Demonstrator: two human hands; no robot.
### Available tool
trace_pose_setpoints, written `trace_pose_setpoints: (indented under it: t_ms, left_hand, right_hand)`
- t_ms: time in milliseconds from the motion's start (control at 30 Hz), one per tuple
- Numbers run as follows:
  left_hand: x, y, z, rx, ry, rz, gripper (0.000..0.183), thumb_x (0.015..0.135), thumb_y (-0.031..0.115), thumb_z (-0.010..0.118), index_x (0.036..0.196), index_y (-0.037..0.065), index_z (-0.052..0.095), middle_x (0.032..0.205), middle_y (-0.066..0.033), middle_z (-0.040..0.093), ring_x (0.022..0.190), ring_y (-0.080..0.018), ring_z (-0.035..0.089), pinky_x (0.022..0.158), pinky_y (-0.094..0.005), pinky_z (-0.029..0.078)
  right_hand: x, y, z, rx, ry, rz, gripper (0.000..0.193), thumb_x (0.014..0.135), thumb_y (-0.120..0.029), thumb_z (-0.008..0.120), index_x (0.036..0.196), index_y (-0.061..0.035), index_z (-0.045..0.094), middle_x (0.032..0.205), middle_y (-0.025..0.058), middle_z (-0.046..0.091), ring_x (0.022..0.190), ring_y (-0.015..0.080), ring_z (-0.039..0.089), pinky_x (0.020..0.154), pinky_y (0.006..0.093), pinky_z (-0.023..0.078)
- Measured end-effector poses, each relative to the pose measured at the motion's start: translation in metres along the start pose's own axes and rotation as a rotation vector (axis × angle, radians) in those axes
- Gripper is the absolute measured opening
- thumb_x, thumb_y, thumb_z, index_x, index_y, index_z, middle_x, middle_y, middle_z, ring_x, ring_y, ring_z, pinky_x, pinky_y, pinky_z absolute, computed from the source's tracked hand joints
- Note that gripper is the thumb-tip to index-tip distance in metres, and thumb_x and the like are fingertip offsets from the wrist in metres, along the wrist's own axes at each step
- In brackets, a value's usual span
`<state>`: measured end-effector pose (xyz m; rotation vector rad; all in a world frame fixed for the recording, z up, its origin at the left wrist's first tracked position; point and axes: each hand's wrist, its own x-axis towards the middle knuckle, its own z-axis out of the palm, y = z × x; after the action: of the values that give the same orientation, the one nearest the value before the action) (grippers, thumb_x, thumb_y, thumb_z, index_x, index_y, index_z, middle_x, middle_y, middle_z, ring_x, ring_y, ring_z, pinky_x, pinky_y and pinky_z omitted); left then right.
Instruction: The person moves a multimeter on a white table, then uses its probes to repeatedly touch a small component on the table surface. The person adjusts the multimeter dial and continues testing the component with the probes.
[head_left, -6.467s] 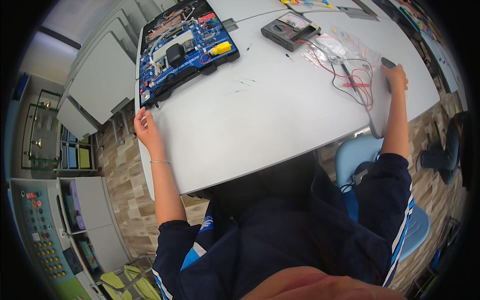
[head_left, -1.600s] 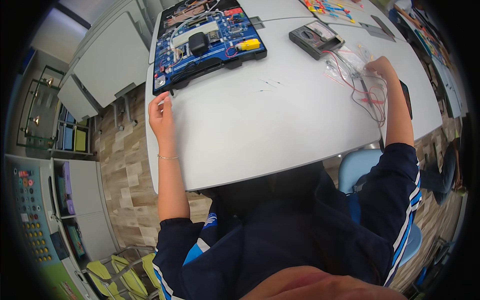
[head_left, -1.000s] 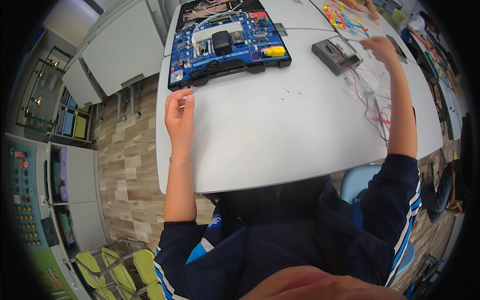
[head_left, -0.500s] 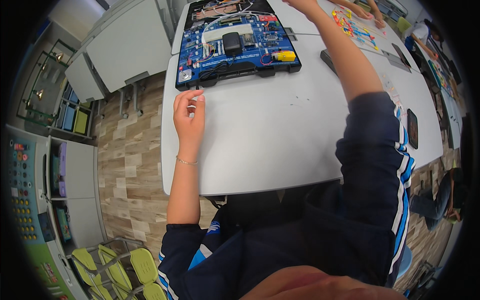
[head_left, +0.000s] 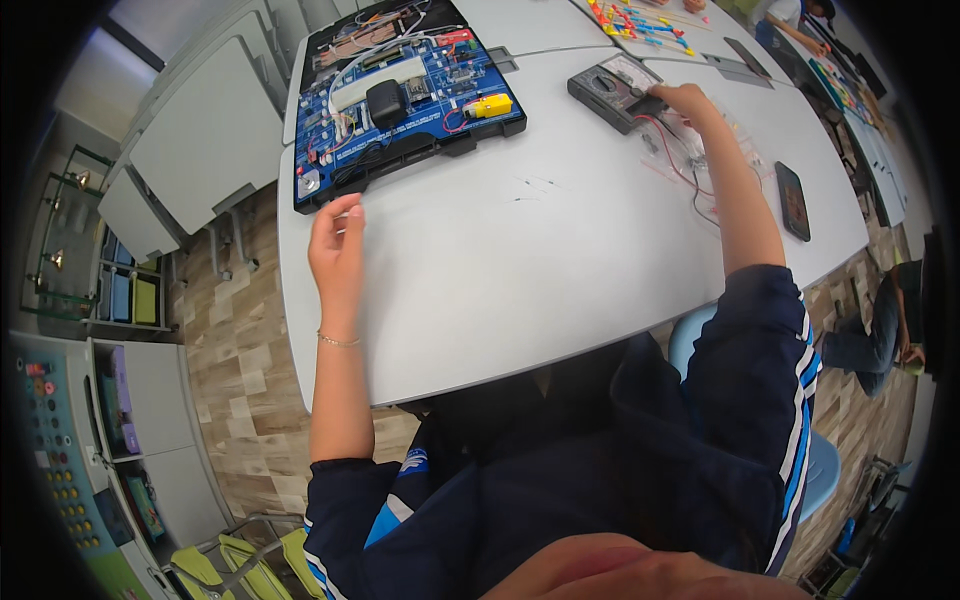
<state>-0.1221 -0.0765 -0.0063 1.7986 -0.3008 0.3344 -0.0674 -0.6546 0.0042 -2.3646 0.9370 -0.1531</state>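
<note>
Multimeter (head_left: 609, 90), far right on the surface (head_left: 480, 290), seems stiff and light, its window (head_left: 630, 70) fragile; grip the sides. Right hand (head_left: 688, 100) bends at its edge, hold unclear; left hand (head_left: 337, 238) half-curled, seemingly empty.

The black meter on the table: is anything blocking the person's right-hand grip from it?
Nothing visible stands between the right-hand grip and the black meter: the fingers are at its right edge, though whether they touch is unclear. The red lead and clear plastic bag lie lower in the picture, not between them.
</note>
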Motion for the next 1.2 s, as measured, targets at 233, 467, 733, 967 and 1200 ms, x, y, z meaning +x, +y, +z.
trace_pose_setpoints:
  t_ms: [233,467,733,967,1200]
  left_hand:
    - [0.016,0.021,0.031,0.025,-0.106,0.125,0.023,0.101,0.021,0.067,0.117,0.005,0.07,0.107,-0.001,0.069,0.093,-0.0086,0.061,0.079,-0.0248,0.05]
    - [0.022,-0.011,-0.013,-0.037,0.153,-0.072,0.025,0.103,0.024,0.064,0.118,0.005,0.069,0.096,-0.001,0.07,0.083,-0.0072,0.059,0.073,-0.022,0.047]
    - [0.015,-0.001,-0.013,-0.823,0.191,-0.516,0.025,0.105,0.022,0.055,0.12,0.004,0.063,0.094,0.0,0.062,0.078,-0.01,0.055,0.071,-0.0252,0.045]
    - [0.0,0.013,-0.008,-1.034,0.052,-0.659,0.024,0.105,0.023,0.052,0.118,0.005,0.062,0.093,-0.0011,0.063,0.078,-0.0118,0.057,0.073,-0.0277,0.047]
    - [-0.002,0.009,-0.009,-1.096,0.063,-0.706,0.022,0.103,0.023,0.055,0.113,0.006,0.064,0.091,-0.0021,0.064,0.078,-0.0147,0.058,0.07,-0.0298,0.047]
  right_hand:
    - [0.003,-0.043,0.031,-0.081,0.342,-0.468,0.054,0.079,-0.042,0.079,0.116,-0.0046,0.073,0.12,0.0224,0.07,0.108,0.0335,0.07,0.092,0.0383,0.056]
    - [-0.001,-0.219,0.096,0.037,0.055,-0.849,0.028,0.086,-0.031,0.077,0.107,-0.0127,0.08,0.094,0.0089,0.077,0.088,0.0249,0.073,0.083,0.0359,0.058]
    - [0.061,-0.277,0.167,-0.249,0.021,-0.965,0.026,0.085,-0.033,0.079,0.104,-0.0151,0.082,0.091,0.0138,0.077,0.085,0.0282,0.074,0.081,0.0396,0.058]
    - [0.086,-0.303,0.15,-0.202,-0.038,-1.023,0.025,0.083,-0.035,0.078,0.09,-0.0121,0.082,0.088,0.0127,0.077,0.084,0.0289,0.075,0.08,0.0389,0.058]
    - [0.102,-0.339,0.177,0.174,0.376,-1.036,0.021,0.089,-0.026,0.071,0.098,-0.0092,0.08,0.09,0.0148,0.076,0.087,0.0326,0.074,0.083,0.0421,0.057]
